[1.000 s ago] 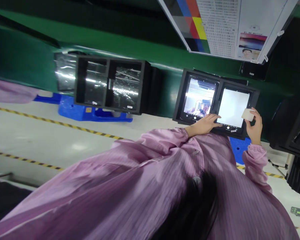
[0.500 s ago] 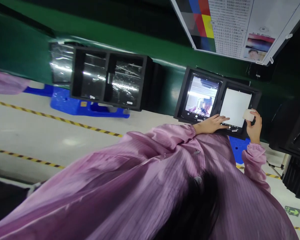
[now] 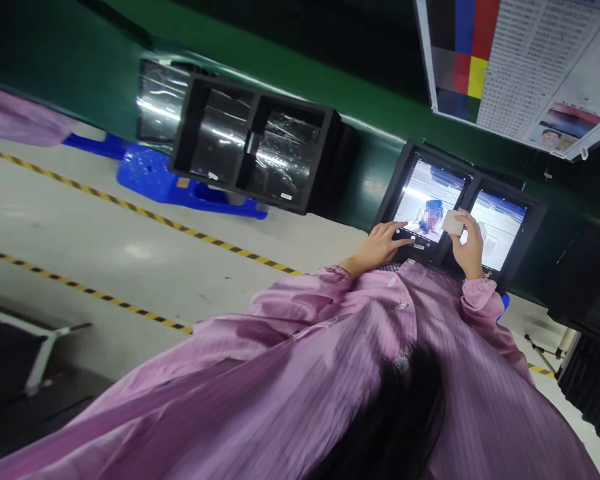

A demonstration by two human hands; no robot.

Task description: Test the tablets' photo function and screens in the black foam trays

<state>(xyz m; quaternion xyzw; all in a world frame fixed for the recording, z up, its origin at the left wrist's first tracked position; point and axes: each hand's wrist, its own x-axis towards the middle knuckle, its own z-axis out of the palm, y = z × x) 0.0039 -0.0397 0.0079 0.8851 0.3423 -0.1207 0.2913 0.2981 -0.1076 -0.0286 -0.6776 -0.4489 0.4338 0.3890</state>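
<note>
A small white block with rounded corners (image 3: 453, 223) is pinched between the thumb and fingers of my right hand (image 3: 471, 248). That hand hovers between two lit tablets, in front of the right one. My left hand (image 3: 379, 245) reaches over the lower left edge of the left tablet (image 3: 416, 200), fingers stretched out and close to the glass. A live camera picture with a person shows on this left screen. The right tablet (image 3: 509, 223) also shows a bright camera picture, partly covered by my right hand. Both lie in a black two-part tray (image 3: 391, 193).
Left along the green bench (image 3: 365, 153) stands another black two-part tray (image 3: 325, 157) with dark, glossy panels. A printed chart with colour patches (image 3: 535, 73) hangs at upper right. Below the bench is a blue stool (image 3: 145, 177). Pink cloth (image 3: 20, 117) shows at far left.
Both hands have moved left, the right carrying the white block away from the right tablet, the left going from the right tablet to the left one. The right screen turned from blank white to a camera picture.
</note>
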